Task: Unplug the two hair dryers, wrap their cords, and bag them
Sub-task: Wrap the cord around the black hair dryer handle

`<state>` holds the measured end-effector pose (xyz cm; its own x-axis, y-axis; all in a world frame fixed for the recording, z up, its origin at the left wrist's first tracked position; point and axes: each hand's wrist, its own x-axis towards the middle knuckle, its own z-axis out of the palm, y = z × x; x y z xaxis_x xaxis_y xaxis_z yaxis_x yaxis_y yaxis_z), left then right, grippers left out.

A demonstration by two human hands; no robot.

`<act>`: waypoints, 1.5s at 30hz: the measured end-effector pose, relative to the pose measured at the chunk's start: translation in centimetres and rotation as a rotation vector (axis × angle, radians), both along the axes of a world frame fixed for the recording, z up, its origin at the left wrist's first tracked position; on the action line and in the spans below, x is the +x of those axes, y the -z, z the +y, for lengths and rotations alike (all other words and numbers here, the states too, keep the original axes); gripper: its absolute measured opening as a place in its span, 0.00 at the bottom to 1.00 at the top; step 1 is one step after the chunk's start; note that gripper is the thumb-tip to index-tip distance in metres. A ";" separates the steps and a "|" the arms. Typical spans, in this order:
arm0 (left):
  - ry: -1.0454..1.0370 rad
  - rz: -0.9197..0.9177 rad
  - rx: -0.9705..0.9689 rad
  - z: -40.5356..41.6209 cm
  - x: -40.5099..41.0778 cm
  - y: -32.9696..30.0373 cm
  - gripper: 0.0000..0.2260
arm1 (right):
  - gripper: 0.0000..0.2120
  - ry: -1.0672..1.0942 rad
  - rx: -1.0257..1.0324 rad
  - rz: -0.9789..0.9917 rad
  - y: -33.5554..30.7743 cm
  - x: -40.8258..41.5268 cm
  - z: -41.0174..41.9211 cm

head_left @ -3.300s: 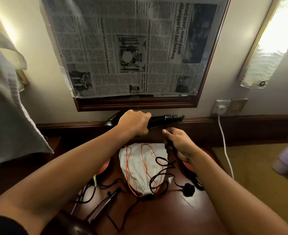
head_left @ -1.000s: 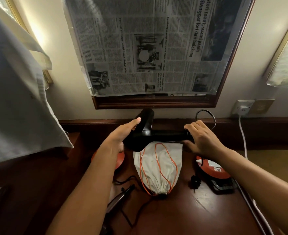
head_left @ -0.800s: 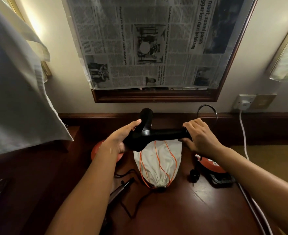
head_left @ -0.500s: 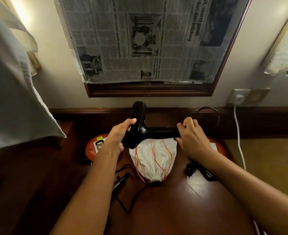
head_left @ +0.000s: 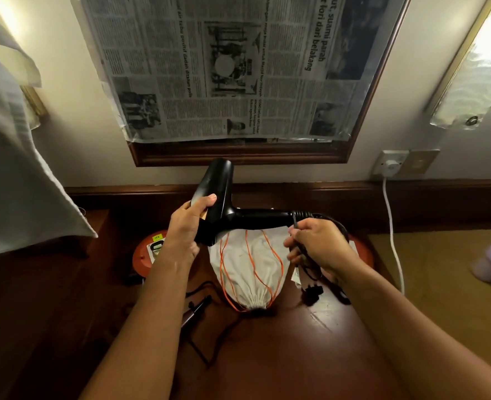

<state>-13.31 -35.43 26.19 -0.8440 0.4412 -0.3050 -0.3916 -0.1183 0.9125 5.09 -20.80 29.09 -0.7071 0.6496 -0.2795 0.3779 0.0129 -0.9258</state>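
While both hands are busy above the tabletop, I log the state of play: left hand closed around the barrel of the black hair dryer, right hand pinching its black cord just below the handle's end. The dryer is held in the air, over the mouth end of the white drawstring bag, near the back wall. Its plug hangs free at the end of the cord beneath my right hand, so this dryer reads as unplugged. Cord wrap looks barely begun: one loop sits at the strain relief, the rest dangles loose. Bag lies flat on the tabletop, orange drawstrings trailing over it, nothing inside as far as I can tell. A second dark appliance with its own cord lies on the tabletop to the left of the bag; likely the other dryer, but too dim to confirm. A white plug sits in the wall socket, its lead running down; I can't tell whose it is. Remaining, by my reckoning: finish wrapping, bag this one, then deal with the second. Orientation: barrel's long axis runs up toward the newspaper-covered frame, nozzle end uppermost; handle sticks out horizontally to the right, toward my right hand.
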 end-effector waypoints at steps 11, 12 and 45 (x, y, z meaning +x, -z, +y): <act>-0.022 0.022 0.124 -1.6 -0.4 -2.4 0.19 | 0.16 -0.378 0.045 -0.152 -2.0 0.4 -0.3; -0.019 0.025 0.125 -1.8 -0.6 -2.9 0.20 | 0.13 -0.357 -0.060 -0.111 -2.5 0.4 -0.6; -0.115 0.002 0.258 -2.2 1.0 -7.2 0.12 | 0.15 -0.274 0.379 0.192 0.2 -0.4 -2.0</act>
<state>-12.27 -37.60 33.41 -0.8934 0.4057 -0.1932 -0.3605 -0.3903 0.8472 4.73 -22.81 28.85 -0.8813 0.4635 0.0917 0.1369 0.4364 -0.8893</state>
